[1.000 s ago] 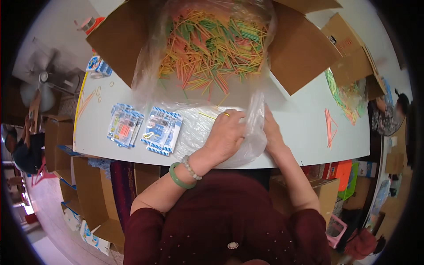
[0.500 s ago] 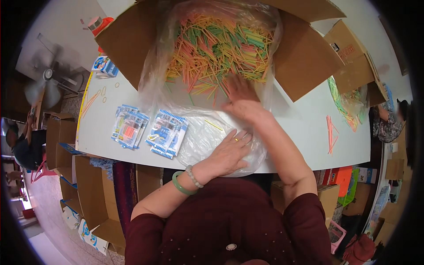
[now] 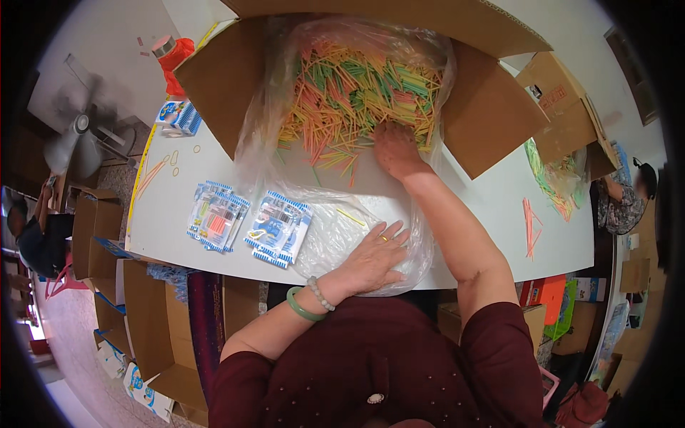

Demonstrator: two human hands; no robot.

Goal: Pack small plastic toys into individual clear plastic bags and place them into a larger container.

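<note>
Inside the clear plastic bag [image 3: 428,64], thin orange, green, yellow sticks [image 3: 349,93]

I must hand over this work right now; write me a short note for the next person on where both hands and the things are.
Left hand: flat, palm down, on the clear plastic bag at the table's near edge.
Right hand: reached into the cardboard box, fingers in the pile of coloured sticks; a closed grip cannot be confirmed.
Things: two blue-edged packets lie left of the bag; one loose stick lies on it.
Done: nothing visibly packed in the bag.
Left: the box remains full of sticks.
</note>
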